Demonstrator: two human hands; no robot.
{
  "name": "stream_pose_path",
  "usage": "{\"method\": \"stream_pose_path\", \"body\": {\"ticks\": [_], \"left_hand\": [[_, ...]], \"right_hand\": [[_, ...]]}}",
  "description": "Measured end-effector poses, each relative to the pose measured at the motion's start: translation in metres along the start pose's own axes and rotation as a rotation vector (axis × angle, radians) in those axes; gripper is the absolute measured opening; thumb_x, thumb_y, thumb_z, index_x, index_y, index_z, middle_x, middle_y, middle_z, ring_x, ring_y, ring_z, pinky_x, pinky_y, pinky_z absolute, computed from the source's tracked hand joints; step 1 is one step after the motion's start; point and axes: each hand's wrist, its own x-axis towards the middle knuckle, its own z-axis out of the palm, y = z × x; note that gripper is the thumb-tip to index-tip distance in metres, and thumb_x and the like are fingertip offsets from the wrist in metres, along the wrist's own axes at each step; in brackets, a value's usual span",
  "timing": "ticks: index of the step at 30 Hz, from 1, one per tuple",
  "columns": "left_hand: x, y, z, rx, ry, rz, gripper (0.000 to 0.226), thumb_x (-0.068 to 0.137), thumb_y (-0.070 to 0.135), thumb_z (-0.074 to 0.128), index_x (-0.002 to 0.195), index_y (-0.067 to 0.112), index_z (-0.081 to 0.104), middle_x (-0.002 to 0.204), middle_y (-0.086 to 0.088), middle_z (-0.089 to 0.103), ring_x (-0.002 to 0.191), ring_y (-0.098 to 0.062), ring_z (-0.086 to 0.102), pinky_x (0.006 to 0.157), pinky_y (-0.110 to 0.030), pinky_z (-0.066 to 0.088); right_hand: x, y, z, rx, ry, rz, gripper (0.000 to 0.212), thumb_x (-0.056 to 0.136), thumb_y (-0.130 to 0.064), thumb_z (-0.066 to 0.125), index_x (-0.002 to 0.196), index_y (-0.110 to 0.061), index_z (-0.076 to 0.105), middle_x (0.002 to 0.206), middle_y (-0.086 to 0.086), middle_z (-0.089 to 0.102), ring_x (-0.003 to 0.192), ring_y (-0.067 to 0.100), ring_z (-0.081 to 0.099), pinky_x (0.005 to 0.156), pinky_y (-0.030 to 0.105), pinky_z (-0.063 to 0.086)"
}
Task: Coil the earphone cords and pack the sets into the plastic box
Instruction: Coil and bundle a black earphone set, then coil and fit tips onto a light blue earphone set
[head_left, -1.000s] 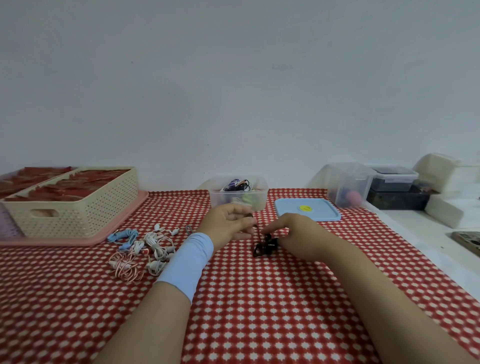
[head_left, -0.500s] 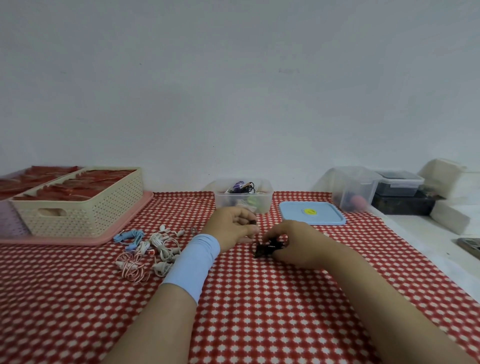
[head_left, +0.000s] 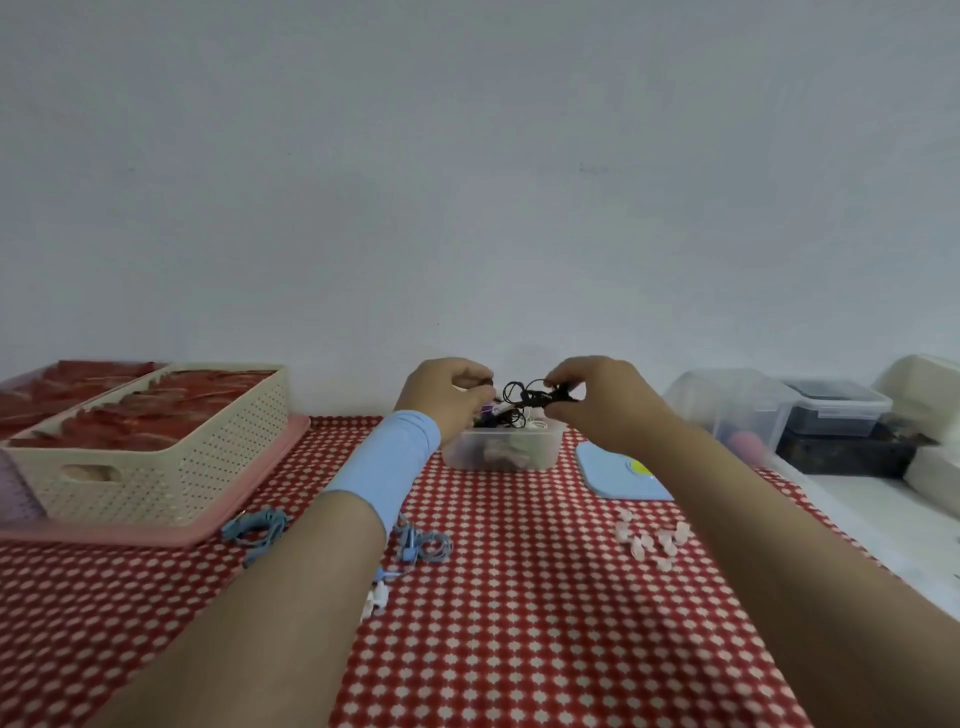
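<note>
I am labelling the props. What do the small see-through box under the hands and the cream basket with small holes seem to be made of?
Small see-through box: probably plastic, frosted; contents show blurred through its wall. Cream perforated basket: apparently moulded plastic, matt; regular rows of holes and a cut-out handle suggest it.

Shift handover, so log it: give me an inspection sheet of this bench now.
Surface: red checked cloth, flat.
Job's things: black earphones above part-filled box; blue sets loose on cloth.
Clutter: lid, pink pieces, basket.
Grips: right hand pinches black earphones; left hand curled beside, hold unclear.
Cables: only the earphone cords.
Surroundings: wall; tubs at right.
</note>
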Motion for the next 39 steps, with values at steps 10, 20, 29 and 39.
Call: {"method": "stream_pose_path", "body": {"ticks": [10, 20, 29, 39], "left_hand": [[0.065, -0.03, 0.006, 0.474, -0.173, -0.11, 0.012, 0.088, 0.023, 0.066, 0.098, 0.028, 0.071, 0.107, 0.007, 0.069, 0.099, -0.015, 0.063, 0.089, -0.029, 0.049], [0.06, -0.04, 0.014, 0.651, -0.435, 0.04, 0.031, 0.099, 0.027, 0.047, 0.123, 0.023, 0.066, 0.119, -0.004, 0.066, 0.107, -0.023, 0.06, 0.097, -0.039, 0.047], [0.017, -0.026, -0.036, 0.509, -0.215, 0.067, 0.028, 0.098, 0.028, 0.053, 0.123, 0.028, 0.065, 0.126, 0.007, 0.063, 0.108, -0.01, 0.057, 0.094, -0.024, 0.041], [-0.071, -0.037, -0.087, 0.593, -0.433, -0.096, 0.018, 0.089, 0.028, 0.067, 0.106, 0.029, 0.071, 0.108, 0.01, 0.068, 0.094, -0.009, 0.062, 0.085, -0.023, 0.045]], "right_hand": [[0.079, 0.009, 0.046, -0.364, -0.219, 0.081, 0.028, 0.093, -0.049, 0.062, 0.106, -0.027, 0.073, 0.105, -0.006, 0.073, 0.095, 0.016, 0.065, 0.073, 0.029, 0.049], [0.071, 0.014, 0.068, -0.255, -0.324, -0.069, 0.039, 0.101, -0.018, 0.042, 0.122, -0.032, 0.071, 0.124, -0.004, 0.068, 0.106, 0.019, 0.061, 0.094, 0.037, 0.05], [0.048, -0.03, 0.054, -0.173, -0.093, -0.148, 0.034, 0.097, -0.009, 0.047, 0.109, -0.026, 0.075, 0.119, -0.006, 0.069, 0.105, 0.015, 0.062, 0.093, 0.033, 0.05], [-0.025, -0.103, 0.083, -0.201, -0.726, -0.193, 0.028, 0.085, -0.042, 0.073, 0.108, -0.027, 0.078, 0.107, -0.006, 0.075, 0.098, 0.013, 0.068, 0.094, 0.039, 0.056]]}}
